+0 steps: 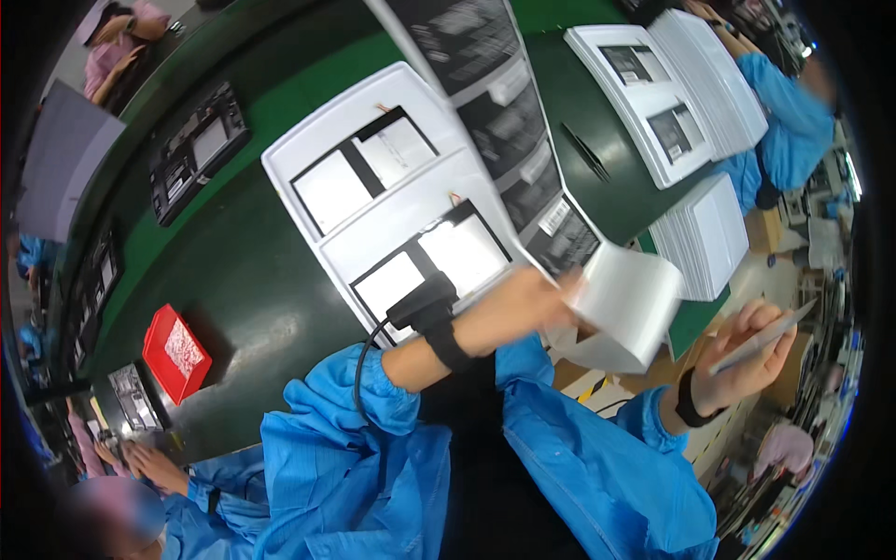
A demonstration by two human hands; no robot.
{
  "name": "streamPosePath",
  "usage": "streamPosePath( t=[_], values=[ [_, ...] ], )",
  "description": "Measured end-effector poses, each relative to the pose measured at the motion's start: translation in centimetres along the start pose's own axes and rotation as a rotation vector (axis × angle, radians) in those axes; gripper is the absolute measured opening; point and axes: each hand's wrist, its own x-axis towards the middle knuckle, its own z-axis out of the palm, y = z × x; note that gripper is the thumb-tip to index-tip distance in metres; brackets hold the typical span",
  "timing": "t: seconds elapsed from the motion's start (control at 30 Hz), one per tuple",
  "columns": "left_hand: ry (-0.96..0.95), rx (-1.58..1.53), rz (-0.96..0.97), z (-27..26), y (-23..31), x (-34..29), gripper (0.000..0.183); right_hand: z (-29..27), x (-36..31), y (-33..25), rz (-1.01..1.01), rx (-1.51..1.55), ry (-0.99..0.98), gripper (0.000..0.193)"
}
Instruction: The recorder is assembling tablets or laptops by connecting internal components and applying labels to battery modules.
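Blurred by motion, my left hand (518, 308) is closed at the lower edge of a long strip of black labels (523, 140) on a pale backing. The loose backing end (635, 303) curls to the right of this hand; its fingertips are partly hidden. My right hand (751, 369), at the right, pinches a thin whitish flat piece (761, 341) between thumb and fingers, apart from the strip. Left of the strip, and partly under it, a white tray (322, 247) holds several flat battery packs (397, 149) with dark edges and short wires.
Dark tweezers (588, 154) lie right of the strip on the green table (261, 280). Another white tray (588, 47) and stacked trays (705, 238) stand at the right, beside a blue-sleeved co-worker (784, 107). A red bin (177, 355) and open device chassis (201, 154) occupy the left.
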Motion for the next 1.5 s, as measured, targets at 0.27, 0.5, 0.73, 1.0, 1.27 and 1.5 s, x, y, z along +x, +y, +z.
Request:
streamPosePath(
  t=[0.27, 0.5, 0.73, 1.0, 1.27, 1.5],
  values=[
    [0.286, -0.222, 0.501, -1.2, 1.9, -11.3, 0.049, 13.1, -7.0, 2.3, 0.742, 0.147, -0.569, 0.01],
    [0.492, 0.169, 0.067, -9.0, 2.1, -16.2, 0.026, 20.0, -5.4, 5.6, 0.022, -0.34, -1.159, 0.035],
    [0.473, 0.378, 0.1, -12.4, 4.6, -18.9, 0.027, 25.8, -5.0, 5.8, -0.115, -0.302, -1.638, 0.015],
    [1.235, 1.131, 0.487, -17.7, -0.9, -18.9, 0.037, 30.9, -7.4, 11.5, 0.849, -0.277, -1.156, 0.021],
    [1.184, 1.099, 0.522, -19.7, -3.2, -17.1, 0.036, 31.3, -8.4, 12.5, 0.904, -0.274, -1.098, 0.021],
    [1.172, 1.141, 0.586, -20.6, -2.9, -16.6, 0.045, 31.3, -8.4, 12.3, 0.947, -0.276, -1.081, 0.021]
  ],
)
